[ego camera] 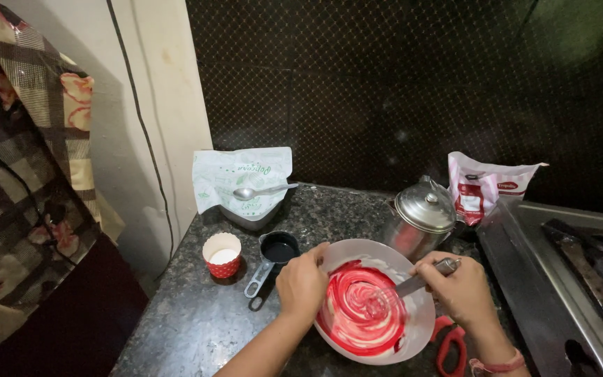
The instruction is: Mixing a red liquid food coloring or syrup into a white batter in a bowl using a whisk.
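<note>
The left hand [302, 282] gripped the rim of the white bowl [420, 322]; the right hand [461, 287] had its fingers closed around a whisk [393, 292] in red batter [357, 318].

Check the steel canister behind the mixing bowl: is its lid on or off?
On. The steel canister carries its domed, knobbed lid squarely on top, behind the white bowl of red batter.

Left hand [302, 283] curled, fingers gripping, right hand [463, 287] fisted, forearms angled inward
</note>
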